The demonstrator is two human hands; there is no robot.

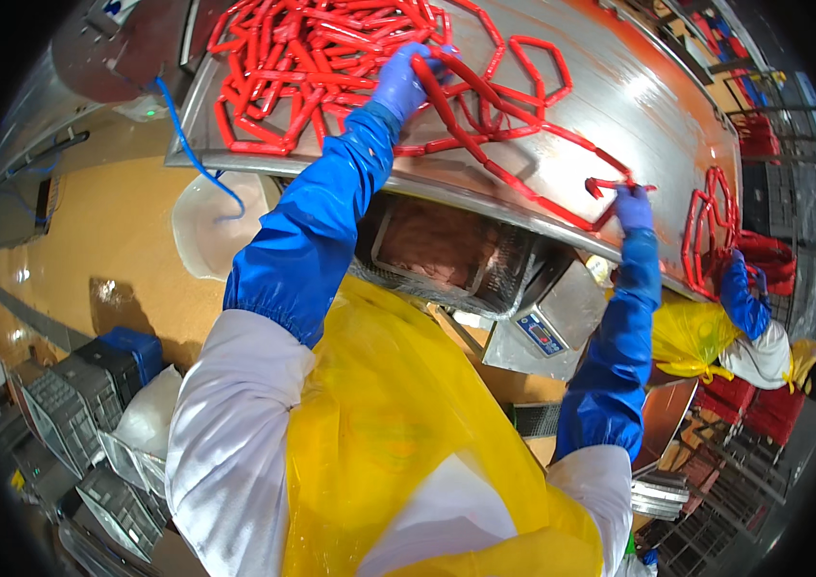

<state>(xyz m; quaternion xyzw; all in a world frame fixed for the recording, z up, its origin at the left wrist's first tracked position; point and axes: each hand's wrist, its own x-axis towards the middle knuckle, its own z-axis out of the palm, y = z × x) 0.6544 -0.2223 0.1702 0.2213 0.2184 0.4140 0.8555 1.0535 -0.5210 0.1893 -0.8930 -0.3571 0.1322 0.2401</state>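
Observation:
Both of my hands wear purple gloves and blue sleeves over a steel table (639,120). My left hand (402,83) is closed around a string of red sausage links at the front edge of a large tangled heap of sausages (317,72). Farther right, my right hand (633,209) is closed on the same kind of links, with short ends sticking out past its fingers. Two strands run between my hands, and the lower sausage strand (504,175) sags toward the table's front edge. The fingertips of both hands are partly hidden by the links.
Under the table edge stands a dark crate (494,284) with a tray of pinkish contents. Beside it sits a steel scale (562,313). A white tub (216,226) and a blue hose (182,135) are at left. A co-worker's blue sleeve (742,296) reaches toward other sausages (708,226) at right.

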